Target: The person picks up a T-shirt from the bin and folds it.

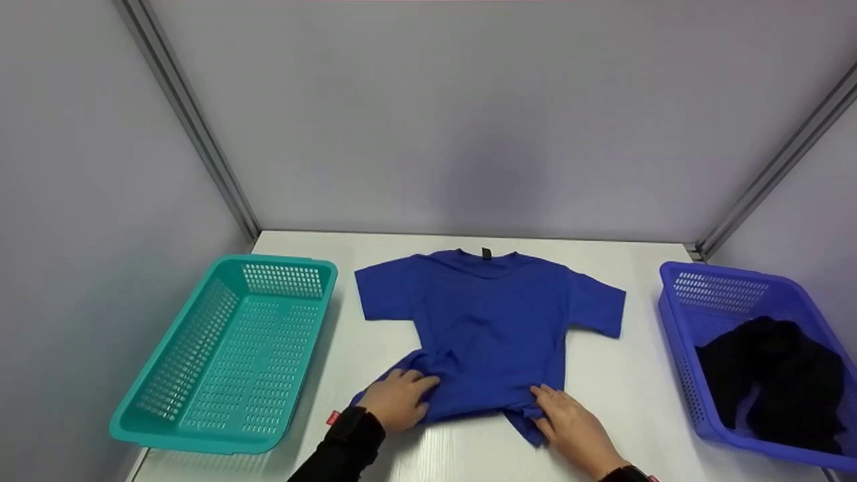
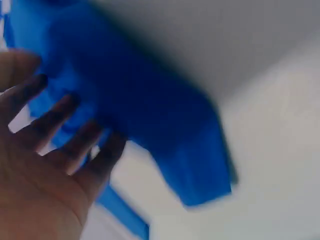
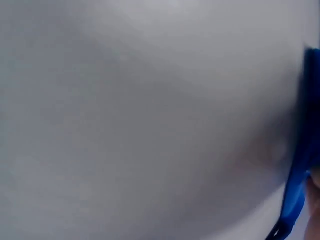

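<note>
A blue short-sleeved T-shirt [image 1: 492, 328] lies spread on the white table, collar away from me and its lower part bunched. My left hand [image 1: 396, 400] rests on the lower left of the shirt. In the left wrist view that hand [image 2: 55, 155] has its fingers stretched and spread against the cloth, with a sleeve [image 2: 195, 170] beyond. At the lower right, my right hand [image 1: 569, 428] pinches the gathered hem between fingers and thumb, and a corner of cloth hangs below. Only a sliver of this hand [image 3: 313, 207] shows in the right wrist view, beside the blue fabric [image 3: 311, 115].
A teal plastic basket [image 1: 311, 375] with nothing in it stands on the left. On the right, a purple basket [image 1: 683, 381] holds black cloth [image 1: 776, 375]. Grey panels [image 1: 469, 120] close off the back and both sides of the white table [image 1: 616, 381].
</note>
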The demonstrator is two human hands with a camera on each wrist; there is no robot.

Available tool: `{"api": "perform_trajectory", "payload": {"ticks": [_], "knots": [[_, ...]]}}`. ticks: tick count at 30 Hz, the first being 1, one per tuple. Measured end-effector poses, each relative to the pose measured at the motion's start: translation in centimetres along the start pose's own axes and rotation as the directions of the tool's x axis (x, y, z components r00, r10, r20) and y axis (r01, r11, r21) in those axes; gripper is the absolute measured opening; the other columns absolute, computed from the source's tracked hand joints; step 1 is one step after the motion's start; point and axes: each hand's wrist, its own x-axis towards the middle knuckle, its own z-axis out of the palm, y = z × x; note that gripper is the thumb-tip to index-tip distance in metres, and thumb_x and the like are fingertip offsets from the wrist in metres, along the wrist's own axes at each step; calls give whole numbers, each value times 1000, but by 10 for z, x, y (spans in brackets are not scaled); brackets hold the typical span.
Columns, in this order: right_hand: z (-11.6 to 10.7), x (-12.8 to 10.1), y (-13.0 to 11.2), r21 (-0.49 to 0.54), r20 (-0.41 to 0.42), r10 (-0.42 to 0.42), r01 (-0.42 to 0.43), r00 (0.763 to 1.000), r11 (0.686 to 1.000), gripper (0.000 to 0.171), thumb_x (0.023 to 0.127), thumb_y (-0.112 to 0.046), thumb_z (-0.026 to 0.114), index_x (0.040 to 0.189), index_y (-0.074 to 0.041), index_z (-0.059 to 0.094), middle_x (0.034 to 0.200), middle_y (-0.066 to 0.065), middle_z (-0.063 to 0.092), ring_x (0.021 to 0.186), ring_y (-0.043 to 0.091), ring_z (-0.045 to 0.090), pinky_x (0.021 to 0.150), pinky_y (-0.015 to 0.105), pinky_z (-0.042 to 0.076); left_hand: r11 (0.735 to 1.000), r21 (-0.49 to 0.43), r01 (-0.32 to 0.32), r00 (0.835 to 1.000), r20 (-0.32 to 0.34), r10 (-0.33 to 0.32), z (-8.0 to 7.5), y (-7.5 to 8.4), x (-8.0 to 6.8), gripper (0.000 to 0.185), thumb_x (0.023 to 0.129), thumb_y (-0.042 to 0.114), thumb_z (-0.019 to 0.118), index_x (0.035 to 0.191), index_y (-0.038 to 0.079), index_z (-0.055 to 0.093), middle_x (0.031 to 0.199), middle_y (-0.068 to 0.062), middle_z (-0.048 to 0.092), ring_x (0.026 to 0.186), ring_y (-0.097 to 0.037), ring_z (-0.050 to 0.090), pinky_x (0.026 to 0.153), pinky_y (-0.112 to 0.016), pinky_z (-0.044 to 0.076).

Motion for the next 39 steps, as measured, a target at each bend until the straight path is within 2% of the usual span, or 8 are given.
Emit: {"api": "perform_trajectory", "payload": {"ticks": [9,13,16,18,22,24,32,39], "knots": [[35,1,-37,-326,-350,-258,141,901,935,31,73,-26,82,83,-1,67,97,21,76,83,35,69,70,44,44,945,71,319,935,-183,-302,21,10,8,57,99,48,60,140,8,62,148,-15,55,137,-51,44,109,-64,37],[30,11,-76,-306,-224,-172,99,959,947,42,83,-38,78,92,2,72,97,21,75,84,35,68,71,45,42,945,72,320,895,-349,-277,25,22,15,57,94,42,69,137,5,63,140,-18,59,126,-48,53,99,-59,46],[13,22,-94,-86,32,-135,137,990,987,48,91,-39,71,114,2,73,112,21,73,99,34,69,81,46,47,962,-2,274,908,-329,-260,23,39,20,56,93,42,69,137,9,62,131,-18,62,113,-46,60,88,-57,52],[0,28,-97,202,228,-191,145,955,968,48,97,-35,66,130,0,67,127,18,69,116,30,66,94,44,50,961,-82,263,935,-226,-274,21,49,21,58,95,46,65,141,11,60,131,-19,62,114,-47,60,87,-59,52],[-19,37,-90,657,437,-380,0,815,754,45,105,-26,57,143,-3,58,145,14,58,133,20,55,107,33,47,953,-133,274,961,4,-276,21,58,18,69,93,56,65,149,19,52,148,-21,50,134,-55,44,101,-68,42],[-27,41,-81,716,442,-410,-40,798,697,41,106,-25,55,141,-3,60,143,13,60,130,17,57,103,29,49,972,-56,227,973,44,-225,25,55,15,74,89,61,67,153,27,48,156,-20,41,140,-57,36,106,-70,36],[-49,55,-32,292,268,-128,46,955,955,41,97,-7,66,138,-1,61,141,21,60,126,41,60,101,57,48,980,164,-112,978,192,80,20,37,8,77,82,62,76,150,53,43,167,-7,26,149,-48,28,114,-64,32],[-42,50,-3,145,464,-188,135,866,980,83,88,-16,79,159,-23,37,166,14,29,148,56,22,107,79,22,848,221,-481,856,327,400,22,36,8,78,82,58,77,149,59,37,169,10,17,153,-34,25,118,-50,33]]}}
